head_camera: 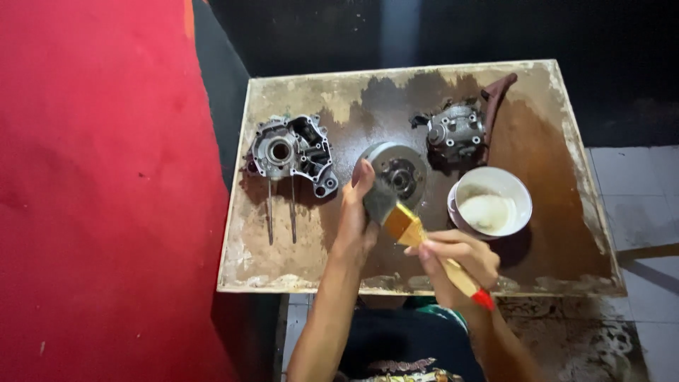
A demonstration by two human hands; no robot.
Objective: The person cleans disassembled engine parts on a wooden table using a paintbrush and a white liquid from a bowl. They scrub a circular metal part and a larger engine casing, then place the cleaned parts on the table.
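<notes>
My right hand (456, 260) grips the wooden handle of a paintbrush (414, 232) with a red tip; its dark bristles touch the near left side of a round metal engine part (399, 172) on a stained metal tray (559, 212). My left hand (356, 216) steadies that round part from its left edge, thumb raised against the rim.
A grey engine case (293, 150) with two long studs lies at the tray's left. Another metal engine part (456, 131) sits at the back next to a curved brown piece (498, 95). A white bowl (492, 205) with pale liquid stands at the right. A red surface (99, 191) fills the left.
</notes>
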